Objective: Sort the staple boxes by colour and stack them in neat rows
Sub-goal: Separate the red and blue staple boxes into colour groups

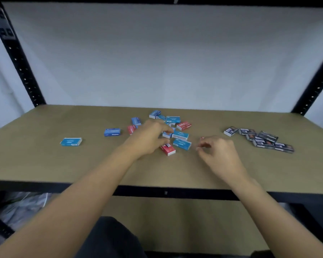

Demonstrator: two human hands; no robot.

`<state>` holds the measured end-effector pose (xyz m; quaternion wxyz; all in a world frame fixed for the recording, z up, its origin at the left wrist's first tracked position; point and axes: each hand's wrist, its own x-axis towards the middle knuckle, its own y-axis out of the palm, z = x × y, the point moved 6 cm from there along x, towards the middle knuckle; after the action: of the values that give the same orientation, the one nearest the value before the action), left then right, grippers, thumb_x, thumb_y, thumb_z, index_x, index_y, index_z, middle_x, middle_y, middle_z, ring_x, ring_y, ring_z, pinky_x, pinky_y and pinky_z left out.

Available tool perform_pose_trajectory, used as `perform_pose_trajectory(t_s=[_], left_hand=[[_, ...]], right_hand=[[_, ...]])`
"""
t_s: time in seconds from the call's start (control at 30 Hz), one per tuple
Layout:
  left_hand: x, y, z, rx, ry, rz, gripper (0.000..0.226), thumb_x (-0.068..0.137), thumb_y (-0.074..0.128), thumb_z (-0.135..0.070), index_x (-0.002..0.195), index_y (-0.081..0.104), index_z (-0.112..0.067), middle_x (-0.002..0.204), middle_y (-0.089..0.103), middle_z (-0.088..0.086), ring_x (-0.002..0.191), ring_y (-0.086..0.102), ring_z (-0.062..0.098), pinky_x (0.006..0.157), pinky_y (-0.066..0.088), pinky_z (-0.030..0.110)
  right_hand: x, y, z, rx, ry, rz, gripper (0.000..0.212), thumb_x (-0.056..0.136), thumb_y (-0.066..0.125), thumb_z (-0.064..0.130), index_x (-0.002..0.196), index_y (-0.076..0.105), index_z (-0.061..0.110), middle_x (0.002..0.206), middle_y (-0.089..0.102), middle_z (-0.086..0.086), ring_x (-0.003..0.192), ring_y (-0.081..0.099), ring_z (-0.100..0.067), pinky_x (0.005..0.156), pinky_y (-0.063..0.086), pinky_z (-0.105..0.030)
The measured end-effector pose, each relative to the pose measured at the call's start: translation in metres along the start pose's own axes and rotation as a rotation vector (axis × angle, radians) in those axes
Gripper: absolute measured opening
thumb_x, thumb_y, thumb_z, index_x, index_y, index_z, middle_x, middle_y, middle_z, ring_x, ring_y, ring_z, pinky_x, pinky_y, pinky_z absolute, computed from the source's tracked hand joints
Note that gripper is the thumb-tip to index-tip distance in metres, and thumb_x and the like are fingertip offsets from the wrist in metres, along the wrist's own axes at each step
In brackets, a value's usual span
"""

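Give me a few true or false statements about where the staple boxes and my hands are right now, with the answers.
1. The dark boxes are grouped on the right side of the table. True.
2. The right hand holds a red box. False: its loosely curled fingers hold nothing.
3. The left hand reaches into the mixed pile of blue and red boxes. True.
4. The red boxes are stacked in a neat row. False: they lie scattered among blue ones.
5. A light blue box lies alone at the far left. True.
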<state>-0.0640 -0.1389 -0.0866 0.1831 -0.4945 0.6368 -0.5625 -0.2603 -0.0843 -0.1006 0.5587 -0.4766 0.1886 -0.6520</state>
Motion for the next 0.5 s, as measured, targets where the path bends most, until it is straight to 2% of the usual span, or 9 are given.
perform_pose_trajectory(t_s=[0.13,0.23,0.3,0.4,0.47,0.5], left_hand=[[0.021,0.028,-0.032,-0.017,0.055,0.153,0.043,0.081,0.073,-0.018,0.123,0.064,-0.019,0.118,0.063,-0.001,0.110,0.056,0.016,0.096,0.043,0.033],[0.029,0.044,-0.042,0.072,0.059,0.241,0.046,0.082,0.071,-0.020,0.127,0.061,-0.027,0.121,0.060,-0.003,0.112,0.053,0.016,0.096,0.043,0.036],[0.032,0.050,-0.045,0.093,0.071,0.255,0.044,0.083,0.070,-0.019,0.124,0.061,-0.030,0.114,0.061,-0.003,0.106,0.055,0.018,0.093,0.046,0.039],[0.037,0.055,-0.044,0.091,0.062,0.254,0.034,0.085,0.068,-0.016,0.118,0.065,-0.024,0.110,0.062,-0.001,0.104,0.055,0.018,0.092,0.045,0.041],[0.038,0.052,-0.046,0.013,0.070,0.215,0.027,0.088,0.065,-0.014,0.114,0.069,-0.019,0.106,0.063,0.001,0.102,0.056,0.018,0.092,0.044,0.036],[0.037,0.047,-0.045,-0.059,0.062,0.178,0.025,0.090,0.062,-0.013,0.114,0.069,-0.017,0.107,0.065,0.001,0.102,0.056,0.016,0.092,0.043,0.028]], right_hand=[[-0.008,0.004,-0.022,-0.049,0.013,0.068,0.016,0.084,0.065,0.022,0.094,0.075,0.015,0.095,0.075,-0.002,0.090,0.068,-0.021,0.082,0.053,-0.037],[-0.012,0.009,-0.032,-0.035,0.012,0.108,0.019,0.084,0.066,0.024,0.099,0.075,0.018,0.098,0.074,-0.001,0.092,0.068,-0.019,0.083,0.054,-0.035],[-0.014,0.010,-0.035,-0.017,0.006,0.105,0.019,0.084,0.065,0.024,0.100,0.075,0.019,0.099,0.074,-0.001,0.092,0.068,-0.019,0.084,0.054,-0.035],[-0.015,0.012,-0.036,-0.001,0.003,0.101,0.020,0.085,0.062,0.027,0.100,0.074,0.021,0.099,0.072,0.000,0.092,0.067,-0.019,0.084,0.054,-0.037],[-0.015,0.013,-0.037,-0.005,-0.004,0.095,0.020,0.085,0.061,0.028,0.098,0.073,0.021,0.099,0.072,0.001,0.092,0.066,-0.019,0.083,0.054,-0.038],[-0.015,0.013,-0.037,-0.006,-0.008,0.090,0.019,0.084,0.061,0.028,0.097,0.073,0.021,0.098,0.072,0.001,0.091,0.066,-0.019,0.082,0.054,-0.038]])
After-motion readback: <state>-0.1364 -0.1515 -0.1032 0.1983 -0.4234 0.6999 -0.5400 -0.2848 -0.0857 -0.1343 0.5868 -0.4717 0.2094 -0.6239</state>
